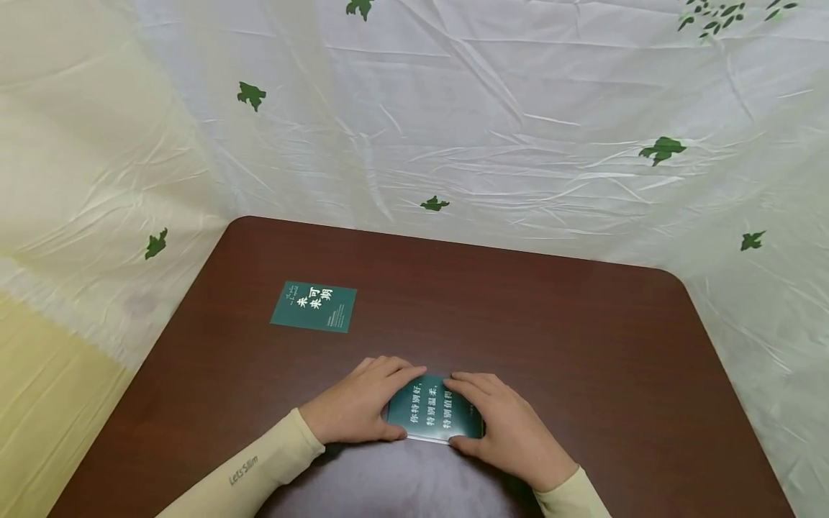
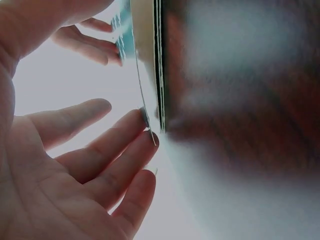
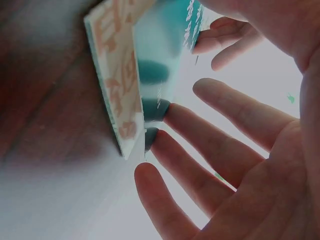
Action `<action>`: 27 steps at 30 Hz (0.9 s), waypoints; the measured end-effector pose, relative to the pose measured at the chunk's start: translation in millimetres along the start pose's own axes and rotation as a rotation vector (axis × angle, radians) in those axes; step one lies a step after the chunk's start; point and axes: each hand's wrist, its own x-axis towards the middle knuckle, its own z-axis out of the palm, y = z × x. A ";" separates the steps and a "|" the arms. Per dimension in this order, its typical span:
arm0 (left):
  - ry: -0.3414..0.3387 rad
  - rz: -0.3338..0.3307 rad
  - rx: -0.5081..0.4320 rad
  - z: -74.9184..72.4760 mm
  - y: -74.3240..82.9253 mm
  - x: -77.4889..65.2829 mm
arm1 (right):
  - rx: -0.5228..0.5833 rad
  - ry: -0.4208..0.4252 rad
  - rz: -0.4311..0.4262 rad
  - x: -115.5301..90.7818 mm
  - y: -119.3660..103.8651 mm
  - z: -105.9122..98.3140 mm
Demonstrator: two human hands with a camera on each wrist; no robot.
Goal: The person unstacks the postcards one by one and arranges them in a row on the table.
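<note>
A small teal book (image 1: 429,410) with white characters on its cover lies at the table's near side, between my two hands. The left hand (image 1: 356,399) grips its left end, thumb at the near corner and fingers at the far one. Around the right end, the right hand (image 1: 508,424) grips in the same way. In the left wrist view, fingertips (image 2: 150,140) meet the cover's edge, which stands slightly apart from the pages. Orange characters mark the pale page edge (image 3: 120,75) in the right wrist view. Farther left lies a flat teal card (image 1: 313,307) with white characters.
The brown table (image 1: 518,309) has rounded far corners. Behind it and along both sides hangs a pale wrinkled cloth (image 1: 505,144) with green leaf prints. A shiny greyish rounded surface (image 1: 395,482) is at the near edge, below the book.
</note>
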 end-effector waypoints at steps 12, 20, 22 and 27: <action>-0.017 -0.102 -0.079 -32.5 -29.2 16.5 | -0.017 -0.003 -0.033 48.0 -4.9 -7.4; -0.019 -0.205 -0.116 -54.8 -60.3 38.0 | -0.015 -0.026 -0.034 97.8 -1.9 -10.3; -0.009 -0.229 -0.124 -58.5 -68.9 41.5 | -0.004 -0.045 -0.018 110.7 -1.5 -9.6; 0.001 -0.291 -0.144 -64.3 -86.7 45.1 | 0.028 -0.089 0.005 136.7 -1.6 -4.9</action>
